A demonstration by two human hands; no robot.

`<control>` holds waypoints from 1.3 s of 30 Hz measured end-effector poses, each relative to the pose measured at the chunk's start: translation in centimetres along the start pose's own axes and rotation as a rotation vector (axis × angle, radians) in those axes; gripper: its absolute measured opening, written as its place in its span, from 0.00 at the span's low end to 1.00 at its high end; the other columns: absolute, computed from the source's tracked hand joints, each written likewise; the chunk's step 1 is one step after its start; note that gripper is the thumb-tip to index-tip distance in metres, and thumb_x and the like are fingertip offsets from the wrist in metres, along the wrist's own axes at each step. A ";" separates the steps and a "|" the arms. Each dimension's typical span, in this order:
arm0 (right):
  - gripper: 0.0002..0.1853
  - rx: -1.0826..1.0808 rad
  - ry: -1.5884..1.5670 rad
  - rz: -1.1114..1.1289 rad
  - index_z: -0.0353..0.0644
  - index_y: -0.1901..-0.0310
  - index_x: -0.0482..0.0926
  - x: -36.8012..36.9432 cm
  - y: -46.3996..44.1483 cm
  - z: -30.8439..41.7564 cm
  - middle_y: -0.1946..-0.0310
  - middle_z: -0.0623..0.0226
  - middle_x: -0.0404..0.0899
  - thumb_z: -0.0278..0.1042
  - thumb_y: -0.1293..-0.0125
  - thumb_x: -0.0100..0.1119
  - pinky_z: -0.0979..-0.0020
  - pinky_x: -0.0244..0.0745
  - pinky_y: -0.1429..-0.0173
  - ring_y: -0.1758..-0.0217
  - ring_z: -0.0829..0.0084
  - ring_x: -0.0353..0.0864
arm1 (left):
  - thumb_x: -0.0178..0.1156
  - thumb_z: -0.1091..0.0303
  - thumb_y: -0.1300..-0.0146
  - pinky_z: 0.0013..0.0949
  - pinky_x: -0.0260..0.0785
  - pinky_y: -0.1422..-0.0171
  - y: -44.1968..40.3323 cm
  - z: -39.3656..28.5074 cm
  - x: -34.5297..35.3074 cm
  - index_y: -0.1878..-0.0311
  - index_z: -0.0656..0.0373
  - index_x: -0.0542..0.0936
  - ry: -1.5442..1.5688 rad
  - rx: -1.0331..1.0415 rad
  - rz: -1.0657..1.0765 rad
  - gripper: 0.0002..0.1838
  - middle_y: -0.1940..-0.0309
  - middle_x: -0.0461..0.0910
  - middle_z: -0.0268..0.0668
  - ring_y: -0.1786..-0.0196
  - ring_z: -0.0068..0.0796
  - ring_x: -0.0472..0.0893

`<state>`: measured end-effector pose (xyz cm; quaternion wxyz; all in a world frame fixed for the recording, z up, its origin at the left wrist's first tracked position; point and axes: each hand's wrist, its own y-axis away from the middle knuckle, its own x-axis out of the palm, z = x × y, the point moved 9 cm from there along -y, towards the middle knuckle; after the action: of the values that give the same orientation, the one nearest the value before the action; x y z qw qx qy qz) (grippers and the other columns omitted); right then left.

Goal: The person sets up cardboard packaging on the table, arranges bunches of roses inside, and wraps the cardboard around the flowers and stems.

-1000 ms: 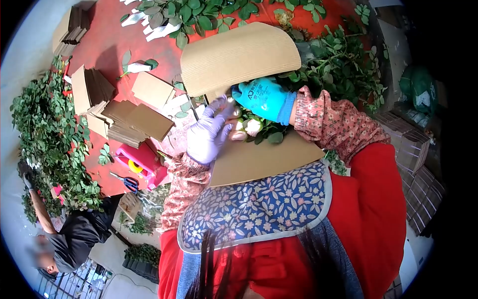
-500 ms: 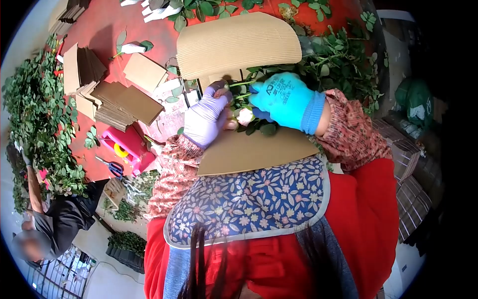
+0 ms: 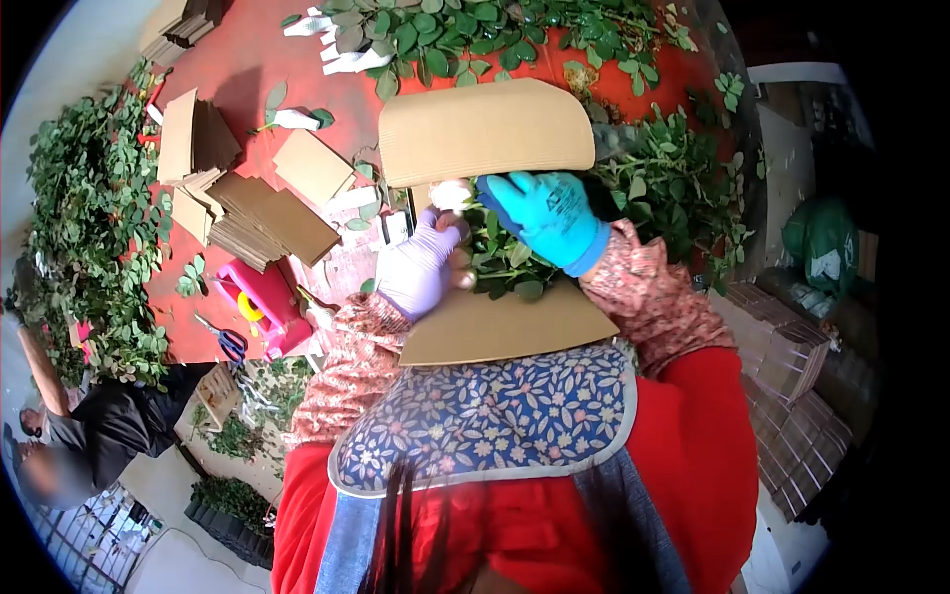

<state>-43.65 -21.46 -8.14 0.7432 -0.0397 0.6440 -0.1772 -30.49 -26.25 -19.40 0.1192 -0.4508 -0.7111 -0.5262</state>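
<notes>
Corrugated cardboard lies in front of me, with an upper flap point(image 3: 485, 131) and a lower flap point(image 3: 507, 329). Between the flaps are leafy rose stems point(image 3: 500, 252). My left hand point(image 3: 421, 265), in a lilac glove, is closed at the left side of the bunch, its fingertips by partly hidden blooms; what it grips is unclear. My right hand point(image 3: 547, 216), in a turquoise glove, is closed around a rose whose pale pink bloom point(image 3: 451, 195) points left above my left fingers. Its stem is mostly hidden by the glove.
Stacked cardboard pieces point(image 3: 267, 220), a pink tape dispenser point(image 3: 265, 307) and blue-handled scissors point(image 3: 232, 344) are at the left. Piles of leafy stems point(image 3: 94, 228) line the red table point(image 3: 267, 49). A co-worker point(image 3: 119, 431) is at the lower left.
My right hand has moved up and left, bringing a pale rose bloom above my left hand. My left hand stays beside the bunch. The camera view has shifted slightly.
</notes>
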 end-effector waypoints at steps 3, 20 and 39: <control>0.16 -0.031 0.064 -0.025 0.51 0.51 0.78 2.8 0.2 0.5 0.60 0.62 0.77 0.35 0.42 0.57 0.62 0.77 0.73 0.69 0.62 0.83 | 0.56 0.64 0.30 0.34 0.70 0.66 -0.1 -0.2 0.7 0.46 0.44 0.68 0.039 0.003 -0.004 0.12 0.63 0.66 0.22 0.69 0.20 0.70; 0.15 0.047 0.185 0.454 0.45 0.51 0.76 11.4 -0.1 1.5 0.71 0.62 0.79 0.36 0.39 0.55 0.57 0.77 0.72 0.71 0.62 0.83 | 0.64 0.71 0.44 0.38 0.78 0.60 0.4 -2.7 1.2 0.37 0.54 0.72 -1.611 0.602 0.013 0.29 0.42 0.71 0.44 0.59 0.36 0.80; 0.19 -0.031 -0.087 0.309 0.45 0.46 0.80 2.6 -1.4 2.2 0.61 0.60 0.82 0.39 0.40 0.64 0.57 0.76 0.63 0.66 0.58 0.81 | 0.53 0.83 0.49 0.39 0.75 0.46 0.5 -7.2 0.6 0.54 0.61 0.81 -1.349 0.838 -0.003 0.19 0.55 0.81 0.46 0.50 0.47 0.82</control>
<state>-41.55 -23.95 -9.78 0.7882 0.0410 0.6121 -0.0490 -32.59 -32.10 -15.67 -0.1784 -0.5891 -0.7692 0.1716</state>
